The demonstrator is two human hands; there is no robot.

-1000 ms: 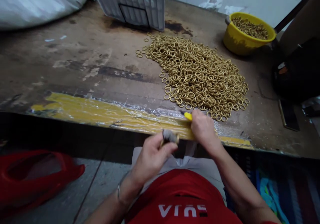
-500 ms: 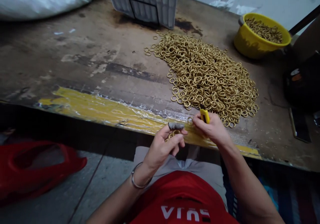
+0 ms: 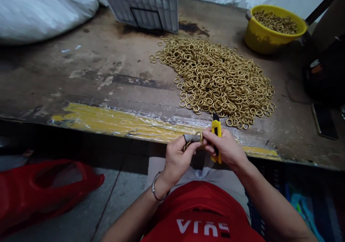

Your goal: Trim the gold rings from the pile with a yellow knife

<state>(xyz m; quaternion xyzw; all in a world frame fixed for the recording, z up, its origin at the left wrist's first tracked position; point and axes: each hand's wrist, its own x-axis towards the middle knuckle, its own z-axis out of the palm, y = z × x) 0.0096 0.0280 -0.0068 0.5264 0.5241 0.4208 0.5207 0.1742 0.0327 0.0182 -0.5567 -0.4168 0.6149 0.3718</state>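
Observation:
My left hand (image 3: 179,156), with a grey wrap (image 3: 192,138) on one finger, is closed round several brass rings near the table's front edge. One ring (image 3: 199,136) stands at the tip of the wrapped finger, where the fingertips of both hands meet. A yellow utility knife (image 3: 216,132) with a black tip is held in my right hand (image 3: 225,146), pointing away from me; its thumb and finger pinch at that ring. Just beyond the hands lies a large pile of brass rings (image 3: 218,76).
A yellow basin (image 3: 262,40) of rings stands at the back right. A grey ribbed crate (image 3: 142,4) and a white sack (image 3: 45,12) are at the back. A phone (image 3: 325,121) lies on the right. A red stool (image 3: 51,191) is below left.
My right hand has come in to my left hand, and the knife now shows more of its yellow body. The whole view has shifted slightly.

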